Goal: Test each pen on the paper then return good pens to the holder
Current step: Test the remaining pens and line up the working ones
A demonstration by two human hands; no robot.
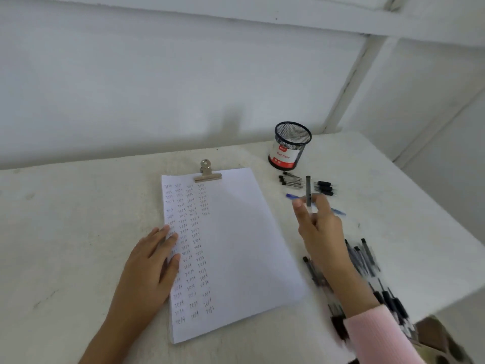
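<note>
Your left hand (154,261) lies flat on the tabletop (65,232), with the fingers straight and relaxed. The fingertips rest on the left edge of the paper (241,245) and grasp nothing. The paper lies just right of this hand, with its long side running away from you. Its left part is filled with columns of small written words. A metal clip (207,172) holds the far edge of the paper.

The mesh holder (290,145) stands upright on the tabletop, beyond the far right corner of the paper. A few loose pens (288,179) lie just in front of it.

Your right hand (317,227) is raised to the right of the paper, between the holder and you. Its thumb and fingers are curled and pinch the lower part of a dark pen (308,190). This pen stands nearly upright, and its free end points away from you, toward the loose pens and the holder. The picture is too blurred to tell which end is the tip.

A blue pen (294,197) lies on the tabletop behind this hand, with its long axis going from left to right. Near your pink sleeve (378,334) a blurred pile of pens (364,258) lies on the tabletop, mostly pointing away from you.
</note>
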